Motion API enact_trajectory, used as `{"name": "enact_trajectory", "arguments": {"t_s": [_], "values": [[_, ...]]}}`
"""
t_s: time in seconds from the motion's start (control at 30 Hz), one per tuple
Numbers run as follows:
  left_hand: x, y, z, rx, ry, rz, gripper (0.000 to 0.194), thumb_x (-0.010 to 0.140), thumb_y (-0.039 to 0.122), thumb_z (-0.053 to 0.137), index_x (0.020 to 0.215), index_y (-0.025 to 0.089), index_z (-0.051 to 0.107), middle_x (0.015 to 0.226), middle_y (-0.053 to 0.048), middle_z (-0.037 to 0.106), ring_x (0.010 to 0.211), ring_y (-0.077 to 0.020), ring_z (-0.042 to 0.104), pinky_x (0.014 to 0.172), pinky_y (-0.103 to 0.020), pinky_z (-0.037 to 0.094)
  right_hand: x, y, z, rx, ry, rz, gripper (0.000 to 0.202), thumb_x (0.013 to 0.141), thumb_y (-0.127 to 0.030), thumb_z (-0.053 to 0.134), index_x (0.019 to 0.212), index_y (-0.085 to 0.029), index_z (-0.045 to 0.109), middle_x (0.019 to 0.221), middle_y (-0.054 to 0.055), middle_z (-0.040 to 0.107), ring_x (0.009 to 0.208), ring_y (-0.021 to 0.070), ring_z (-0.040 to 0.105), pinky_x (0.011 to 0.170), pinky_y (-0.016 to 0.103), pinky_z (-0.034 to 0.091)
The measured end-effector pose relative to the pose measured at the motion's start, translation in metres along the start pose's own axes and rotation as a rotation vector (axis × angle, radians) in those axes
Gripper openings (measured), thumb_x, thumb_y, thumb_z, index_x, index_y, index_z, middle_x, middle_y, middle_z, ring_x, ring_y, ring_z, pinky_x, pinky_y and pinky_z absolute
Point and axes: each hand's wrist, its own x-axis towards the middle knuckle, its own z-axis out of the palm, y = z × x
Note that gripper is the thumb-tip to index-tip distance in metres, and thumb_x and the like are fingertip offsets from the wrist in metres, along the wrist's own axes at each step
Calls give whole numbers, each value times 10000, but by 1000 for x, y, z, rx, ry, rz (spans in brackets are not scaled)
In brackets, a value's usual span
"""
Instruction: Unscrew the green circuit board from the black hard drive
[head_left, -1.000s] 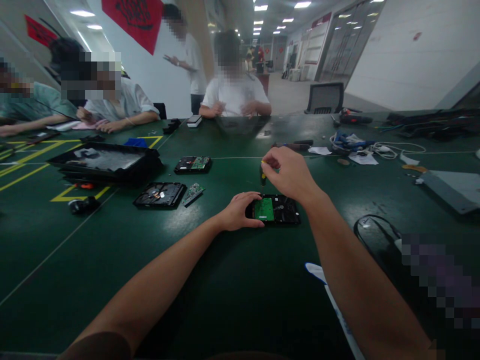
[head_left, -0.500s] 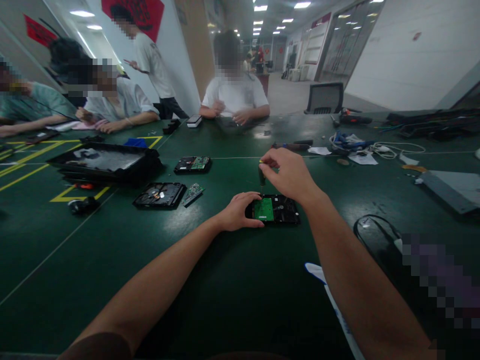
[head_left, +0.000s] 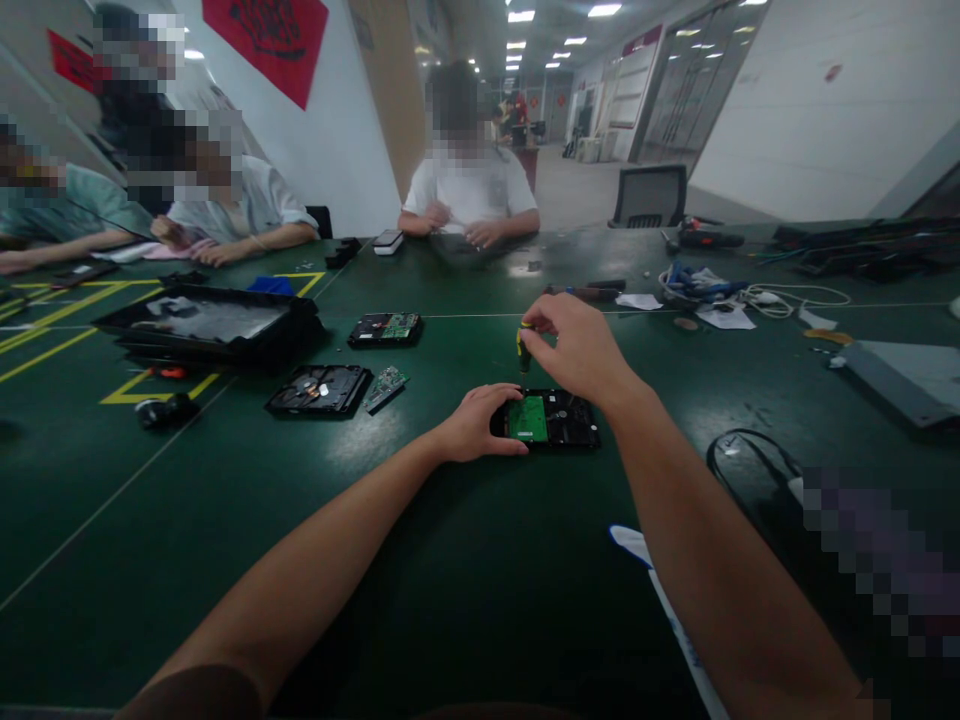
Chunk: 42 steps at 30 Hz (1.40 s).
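— Holding what in the right hand [head_left: 574, 335]?
— Pinching a yellow-and-black screwdriver [head_left: 523, 350] by the top of its handle, fingertips drawn narrow; standing roughly upright over the far edge of the hard drive [head_left: 574, 420]; too small to tell at the tip, so no saying whether touching.
— And with the left hand [head_left: 480, 425]?
— Clasping the left end of the hard drive; opened just wide enough to span it, with thumb at the near edge and fingers at the far one.
— Lying how, and where?
— Lying flat on the green table [head_left: 450, 560], straight ahead, between both forearms; showing a green circuit board [head_left: 529, 419] face up on the left part, black casing on the right.
— Anything to the left?
— Yes; resting near each other, a second hard drive [head_left: 385, 329], a third hard drive [head_left: 321, 390] and, just beside the latter, a loose circuit board [head_left: 388, 388]; farther left, stacked black trays [head_left: 210, 325].
— And to the right?
— Lying well apart, a grey metal case [head_left: 900, 380]; beyond, near a bundled white cable [head_left: 802, 292], some blue-and-white fabric [head_left: 694, 283].
— Across the table?
— Sitting with both hands raised near the edge, a person in a white shirt [head_left: 472, 190].
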Motion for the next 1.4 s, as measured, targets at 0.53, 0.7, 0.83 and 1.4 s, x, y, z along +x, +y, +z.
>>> {"name": "enact_trajectory", "arguments": {"t_s": [0.53, 0.7, 0.83, 1.4], "values": [[1, 3, -1, 0, -6, -4, 839, 737, 616, 833, 1422, 242, 525, 1557, -143, 511, 1472, -361, 442, 1227, -545, 317, 0, 3, 3, 8, 0, 52, 86, 885, -251, 649, 953, -222, 603, 988, 80, 700, 892, 236, 622, 817, 393, 467], [0, 3, -1, -16, -7, -13, 836, 734, 600, 840, 1429, 264, 520, 1563, -132, 507, 1471, -362, 442, 1226, -557, 307, 0, 1, 1, 29, -7, 62, 67, 912, -271, 642, 930, -232, 591, 942, 69, 710, 860, 235, 629, 788, 391, 464], [1, 1, 0, -14, -4, -8, 845, 727, 612, 842, 1425, 257, 524, 1565, -138, 504, 1473, -361, 440, 1229, -555, 304, 0, -3, -1, 0, -24, 39, 60, 953, -278, 587, 922, -236, 617, 964, 69, 706, 887, 235, 623, 829, 397, 462], [1, 1, -1, -9, -8, 0, 841, 732, 614, 836, 1423, 250, 524, 1562, -139, 508, 1476, -360, 438, 1235, -550, 301, 0, -4, -3, -40, -13, 20, 52, 924, -236, 597, 939, -224, 645, 977, 76, 708, 902, 237, 631, 839, 390, 457]]}}
